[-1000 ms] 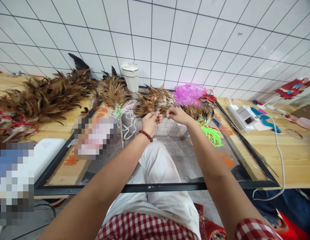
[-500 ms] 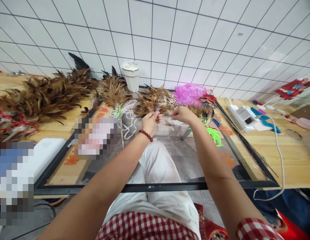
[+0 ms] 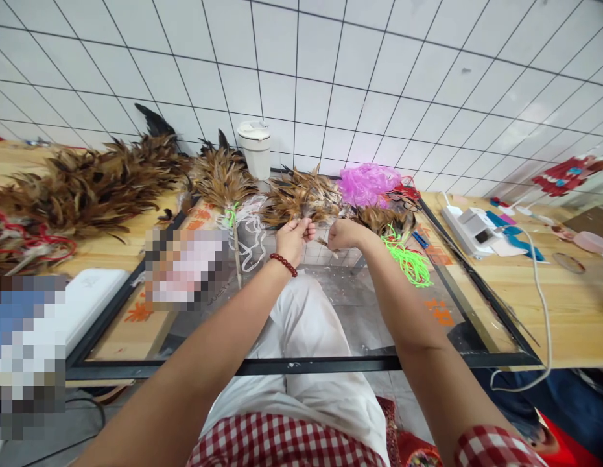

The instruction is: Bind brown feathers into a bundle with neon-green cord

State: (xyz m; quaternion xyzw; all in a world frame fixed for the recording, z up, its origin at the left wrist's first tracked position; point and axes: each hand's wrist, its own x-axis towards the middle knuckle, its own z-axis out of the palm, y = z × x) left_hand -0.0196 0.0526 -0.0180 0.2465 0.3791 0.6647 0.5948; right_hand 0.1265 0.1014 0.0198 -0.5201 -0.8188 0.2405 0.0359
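- Your left hand: pinching the brown feather bundle, just right of the white cup.
- Your right hand: closed on a loose feather; hold its quill aligned with the bundle.

bright even light, sharp centre, edges bent, pixelated patches left.

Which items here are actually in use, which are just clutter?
In use: left hand pinching feather bunch; right hand closed beside it.
Lying about: white cup, pink plastic, green cords, feather pile, white device.
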